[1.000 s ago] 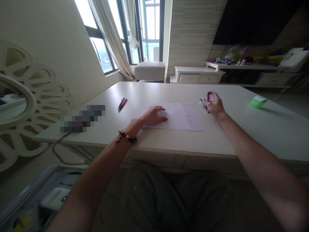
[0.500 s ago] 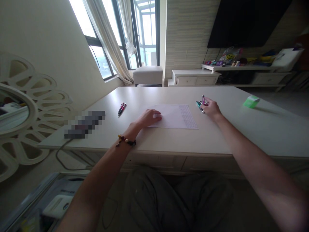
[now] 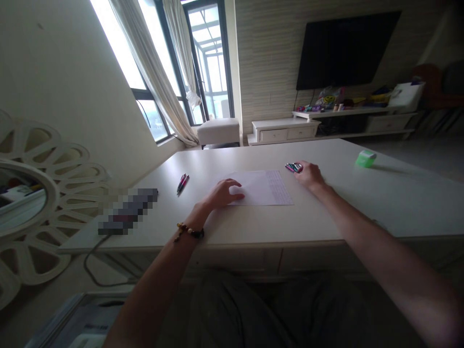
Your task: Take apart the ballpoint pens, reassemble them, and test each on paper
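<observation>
My left hand [image 3: 225, 193] rests on the left part of a white sheet of paper [image 3: 255, 186], fingers and thumb apart, with nothing in it. Dense small print or writing runs down the sheet's right side. To the right of the paper, my right hand [image 3: 310, 175] is closed on a bunch of pens [image 3: 293, 167], purple, teal and silver in colour. Their ends stick out leftward from the fingertips, and the fingers partly cover them. A few more pens [image 3: 183, 183], dark and pink-red, lie on the table left of my left hand.
A green and white box-like item [image 3: 366, 158] stands at the right of the white table [image 3: 239, 229]. A pixelated dark object [image 3: 130, 211] with a cable lies near the left edge. Behind the table are a padded stool [image 3: 218, 130] and a low cabinet [image 3: 284, 131].
The purple pen stood upright in my right hand and now lies level with the other pens. The camera view has tilted up. My left hand stays on the paper.
</observation>
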Available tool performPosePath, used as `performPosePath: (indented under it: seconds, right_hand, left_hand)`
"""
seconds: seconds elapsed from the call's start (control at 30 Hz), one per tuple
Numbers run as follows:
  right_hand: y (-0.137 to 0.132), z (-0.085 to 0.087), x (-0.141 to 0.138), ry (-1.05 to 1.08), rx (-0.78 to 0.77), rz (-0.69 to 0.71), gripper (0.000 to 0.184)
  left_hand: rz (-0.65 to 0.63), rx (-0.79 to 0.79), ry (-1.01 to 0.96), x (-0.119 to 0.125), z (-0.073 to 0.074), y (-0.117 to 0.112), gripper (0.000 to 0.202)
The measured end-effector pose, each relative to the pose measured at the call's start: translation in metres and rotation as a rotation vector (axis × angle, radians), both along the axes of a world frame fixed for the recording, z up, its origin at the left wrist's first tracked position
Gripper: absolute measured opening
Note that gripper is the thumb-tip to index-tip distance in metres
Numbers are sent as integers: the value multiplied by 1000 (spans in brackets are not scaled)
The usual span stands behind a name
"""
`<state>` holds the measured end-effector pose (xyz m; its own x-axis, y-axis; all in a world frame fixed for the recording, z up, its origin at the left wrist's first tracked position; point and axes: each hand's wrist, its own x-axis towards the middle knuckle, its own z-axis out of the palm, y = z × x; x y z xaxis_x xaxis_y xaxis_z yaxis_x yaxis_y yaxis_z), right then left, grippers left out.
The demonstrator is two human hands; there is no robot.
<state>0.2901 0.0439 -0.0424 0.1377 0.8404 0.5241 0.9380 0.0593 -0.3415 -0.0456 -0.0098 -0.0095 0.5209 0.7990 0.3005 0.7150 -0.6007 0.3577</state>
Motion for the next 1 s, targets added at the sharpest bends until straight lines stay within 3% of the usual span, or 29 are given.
performPosePath:
  seconds: [0.23, 0.33, 0.43, 0.57, 0.7, 0.83, 1.0]
  right_hand:
    - [-8, 5, -11, -141, -95, -69, 29]
    - [-8, 4, -14, -176, -109, -89, 27]
    - [-9, 3, -16, -175, -106, -75, 27]
    - [-11, 1, -16, -146, -107, -80, 29]
    - [-12, 0, -17, -116, -87, -81, 30]
    - [-11, -1, -18, -108, -64, -57, 30]
    - [-9, -4, -16, -97, -75, -51, 29]
  left_hand:
    - [-102, -115, -5, 2, -5, -1, 51]
    - [-82, -91, 25, 4, -6, 0, 52]
    - [110, 56, -12, -2, -3, 6, 41]
    - [609, 215, 13, -35, 3, 17, 27]
    - [1045, 171, 21, -81, 1, 24, 26]
    - [1157, 84, -18, -107, -4, 30, 20]
    - [1189, 58, -99, -110, -7, 34, 21]
